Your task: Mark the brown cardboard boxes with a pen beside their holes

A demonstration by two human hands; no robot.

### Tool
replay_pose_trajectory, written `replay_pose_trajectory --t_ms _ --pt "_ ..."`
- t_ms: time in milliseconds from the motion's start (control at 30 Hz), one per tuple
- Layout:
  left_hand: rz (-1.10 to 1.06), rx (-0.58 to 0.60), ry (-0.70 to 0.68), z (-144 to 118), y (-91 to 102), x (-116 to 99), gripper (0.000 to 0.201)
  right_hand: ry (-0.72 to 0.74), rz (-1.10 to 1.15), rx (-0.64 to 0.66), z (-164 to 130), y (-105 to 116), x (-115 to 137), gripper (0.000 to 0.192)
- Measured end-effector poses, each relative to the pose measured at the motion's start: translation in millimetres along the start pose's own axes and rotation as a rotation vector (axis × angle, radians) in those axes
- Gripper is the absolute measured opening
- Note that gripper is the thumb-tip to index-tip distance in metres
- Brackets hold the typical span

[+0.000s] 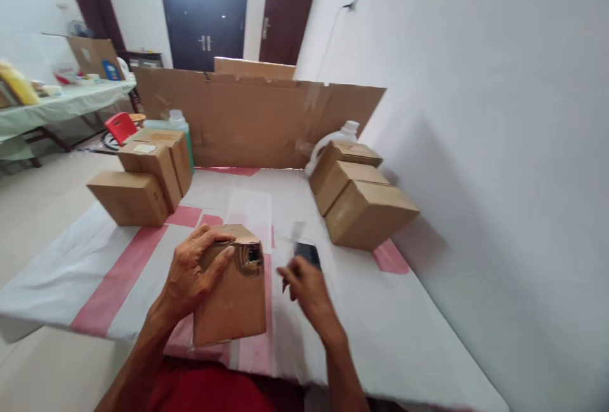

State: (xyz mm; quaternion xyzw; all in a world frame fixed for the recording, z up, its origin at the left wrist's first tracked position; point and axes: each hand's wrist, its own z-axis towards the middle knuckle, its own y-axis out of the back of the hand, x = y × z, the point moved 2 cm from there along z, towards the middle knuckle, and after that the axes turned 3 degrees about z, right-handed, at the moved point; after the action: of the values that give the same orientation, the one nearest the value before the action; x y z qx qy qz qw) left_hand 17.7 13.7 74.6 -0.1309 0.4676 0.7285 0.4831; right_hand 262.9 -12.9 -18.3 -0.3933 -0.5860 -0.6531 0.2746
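Note:
A small brown cardboard box [235, 301] stands on the white and pink table cover [409, 323] in front of me. Its top edge is torn open at one corner. My left hand [193, 272] grips the box from the left side, thumb across its top. My right hand [304, 288] is just right of the box, motion-blurred, fingers closed around a dark flat object [308, 252] whose nature I cannot make out.
Three stacked cardboard boxes [143, 177] sit at the left, three more [361, 199] at the right by the wall. A cardboard sheet [257, 120] stands across the table's far end, with a green-tinted bottle [175, 121] and a white jug [333, 139] before it.

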Motion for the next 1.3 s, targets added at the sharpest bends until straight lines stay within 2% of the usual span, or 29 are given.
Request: replay_pose_trajectory --t_ms 133,233,300,500,667,800,867,1000,1133,1200,1300 --pt "0.019 0.014 -0.03 0.7 0.2 3.6 0.015 -0.088 -0.223 0.004 1.9 -47.9 -17.2 0.017" --pt "0.022 0.017 -0.044 1.3 0.3 5.0 0.014 -0.15 -0.346 0.005 -2.1 -61.0 -19.6 0.012" --pt "0.02 0.014 -0.041 1.3 0.6 5.9 0.015 -0.163 -0.404 -0.005 -4.5 -53.2 -21.0 0.011" --pt "0.001 -0.006 -0.023 -0.8 1.7 8.2 0.015 -0.32 -0.569 -0.198 -1.9 0.8 -43.7 0.027" --pt "-0.04 -0.016 -0.029 -3.5 0.0 10.2 0.014 -0.43 -0.513 -0.194 10.7 16.0 -72.6 0.049" --pt "-0.061 -0.033 -0.019 -4.7 -0.7 11.1 0.013 -0.451 -0.387 -0.227 20.0 11.7 -83.8 0.067" --pt "-0.07 -0.034 -0.015 -4.7 -0.6 10.3 0.014 -0.437 -0.306 -0.259 22.7 5.7 -85.2 0.068" --pt "-0.089 -0.032 -0.011 -5.0 0.8 7.8 0.015 -0.367 -0.076 -0.298 23.6 -7.6 -88.6 0.057" --pt "-0.095 -0.049 0.007 -7.5 2.3 9.9 0.014 -0.3 0.186 -0.334 8.9 -8.9 -86.4 0.072" --pt "-0.094 -0.054 0.017 -8.6 2.1 11.9 0.014 -0.262 0.46 -0.312 -6.9 -3.9 -73.7 0.078" --pt "-0.092 -0.053 0.02 -8.9 1.1 12.4 0.015 -0.176 1.046 -0.234 -36.4 10.5 -33.6 0.065"
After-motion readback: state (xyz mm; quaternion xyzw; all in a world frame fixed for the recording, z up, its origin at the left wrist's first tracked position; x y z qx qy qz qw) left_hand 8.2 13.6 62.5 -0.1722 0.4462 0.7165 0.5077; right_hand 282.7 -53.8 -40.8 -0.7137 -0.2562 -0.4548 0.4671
